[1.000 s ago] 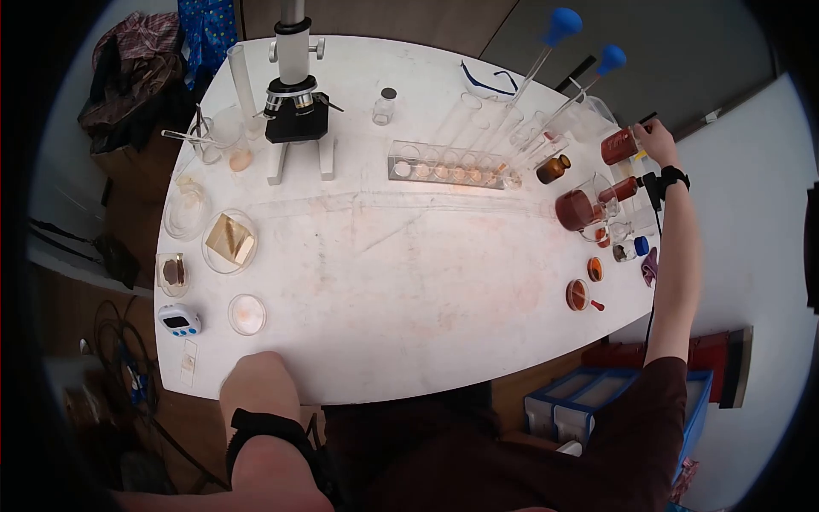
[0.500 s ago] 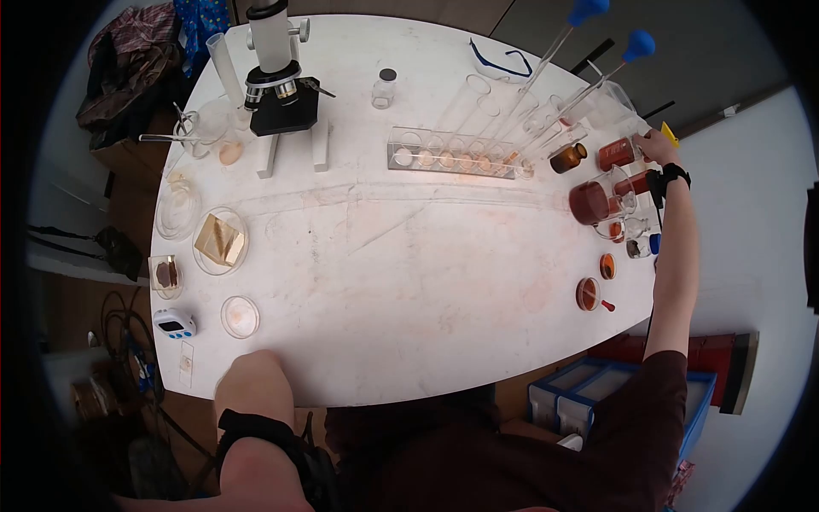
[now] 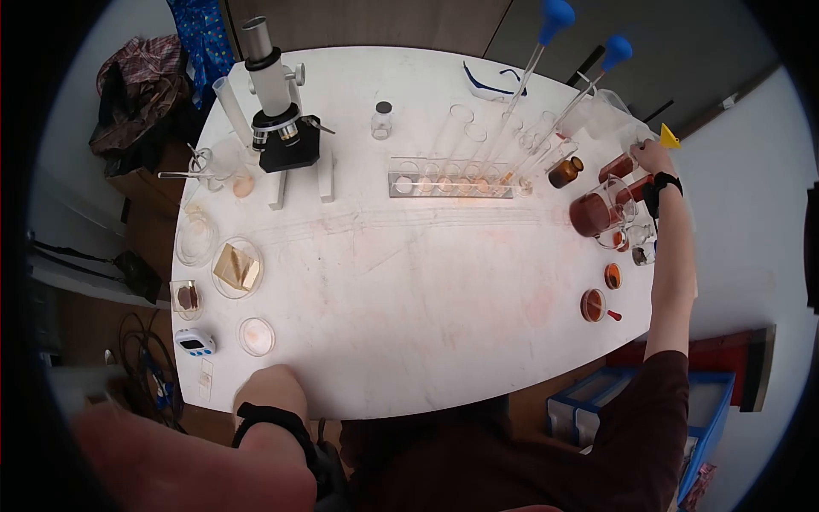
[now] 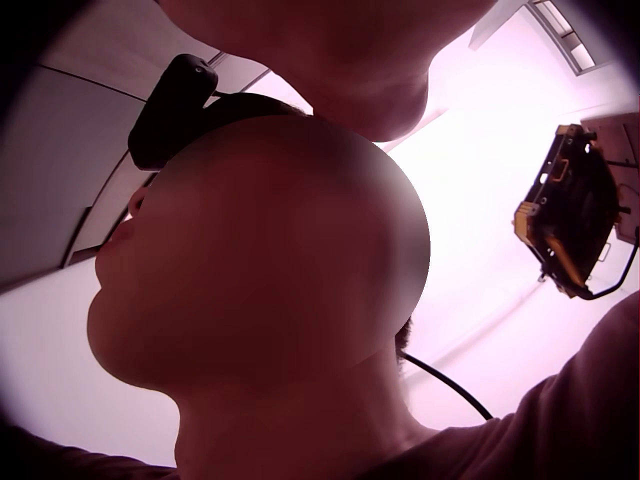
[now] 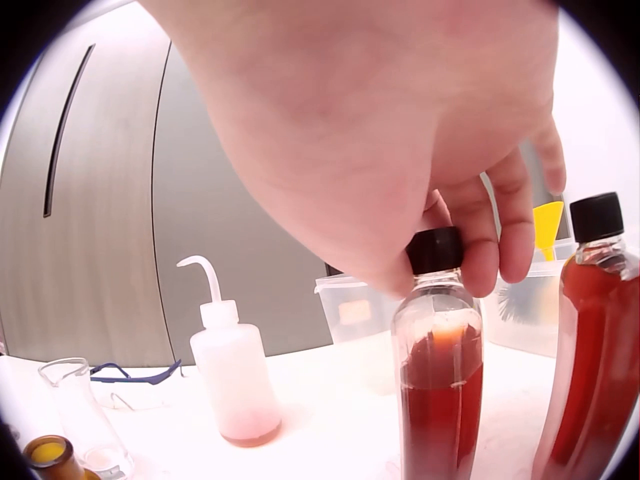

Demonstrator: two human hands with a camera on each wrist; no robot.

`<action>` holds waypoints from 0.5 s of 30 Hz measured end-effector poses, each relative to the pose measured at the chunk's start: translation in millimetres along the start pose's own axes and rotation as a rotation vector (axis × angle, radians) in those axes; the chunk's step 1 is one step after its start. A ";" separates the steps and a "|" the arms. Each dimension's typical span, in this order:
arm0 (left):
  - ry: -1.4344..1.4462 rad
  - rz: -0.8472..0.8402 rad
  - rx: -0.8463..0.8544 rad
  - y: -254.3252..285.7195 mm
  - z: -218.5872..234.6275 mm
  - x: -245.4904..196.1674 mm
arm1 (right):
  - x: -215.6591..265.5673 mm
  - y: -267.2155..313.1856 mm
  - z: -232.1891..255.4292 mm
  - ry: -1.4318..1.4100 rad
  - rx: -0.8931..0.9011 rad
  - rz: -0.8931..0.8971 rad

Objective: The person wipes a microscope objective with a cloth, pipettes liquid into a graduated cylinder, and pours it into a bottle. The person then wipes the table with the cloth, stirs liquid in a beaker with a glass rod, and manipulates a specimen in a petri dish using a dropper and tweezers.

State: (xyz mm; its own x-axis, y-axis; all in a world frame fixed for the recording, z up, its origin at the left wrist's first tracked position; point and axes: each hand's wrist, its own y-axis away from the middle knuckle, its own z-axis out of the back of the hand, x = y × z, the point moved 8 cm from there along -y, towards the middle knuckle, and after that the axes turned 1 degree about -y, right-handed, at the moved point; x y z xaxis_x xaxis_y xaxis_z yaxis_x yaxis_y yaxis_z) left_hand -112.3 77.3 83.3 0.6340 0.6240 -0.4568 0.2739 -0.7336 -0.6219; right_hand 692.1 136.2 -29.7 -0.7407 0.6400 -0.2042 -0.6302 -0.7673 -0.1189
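My right hand (image 3: 653, 157) is at the far right of the table. In the right wrist view its fingers (image 5: 482, 250) are curled at the black cap of a clear glass bottle (image 5: 440, 420) of dark red liquid, which stands upright. A second black-capped red bottle (image 5: 597, 350) leans in that view beside it. My left arm is bent, with a black strap (image 3: 277, 420) round the wrist. The left hand (image 3: 196, 461) is a large blur at the lower left of the head view. Its palm edge hangs above the person's head in the left wrist view, fingers hidden.
A beaker of red liquid (image 3: 589, 215), a brown bottle (image 3: 565, 173) and small dishes line the right side. A test tube rack (image 3: 450, 189) stands mid-back, a microscope (image 3: 288, 154) back left. Petri dishes (image 3: 256, 338) and a timer (image 3: 196, 342) lie left. A wash bottle (image 5: 234, 375) stands behind.
My right hand has lowered the red bottle, and a yellow funnel-like piece now shows behind it. The left hand has come into the lower left of the head view. The view has shifted slightly.
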 end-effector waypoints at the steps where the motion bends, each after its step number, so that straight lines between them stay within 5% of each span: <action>1: 0.004 -0.020 0.016 -7.7 -12.9 4.4 | 4.5 4.2 2.7 -0.016 0.000 0.006; 9: 0.059 -0.130 0.138 -20.9 -62.8 -17.9 | 19.7 34.9 41.5 -0.026 -0.002 -0.073; 13: -0.058 -0.057 0.045 -19.1 -39.7 -0.6 | 72.6 108.9 123.0 -0.517 -0.466 0.312; 15: -0.214 -0.012 -0.029 0.0 -17.6 -5.4 | 108.4 163.8 152.7 -0.807 -0.468 0.452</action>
State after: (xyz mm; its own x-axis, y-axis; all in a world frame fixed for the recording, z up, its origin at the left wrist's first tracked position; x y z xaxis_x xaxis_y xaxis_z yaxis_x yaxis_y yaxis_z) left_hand -102.9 69.2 97.0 0.4636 0.6730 -0.5764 0.3032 -0.7317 -0.6105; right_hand 473.0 86.1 77.0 -0.9299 -0.0075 0.3677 -0.2287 -0.7711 -0.5942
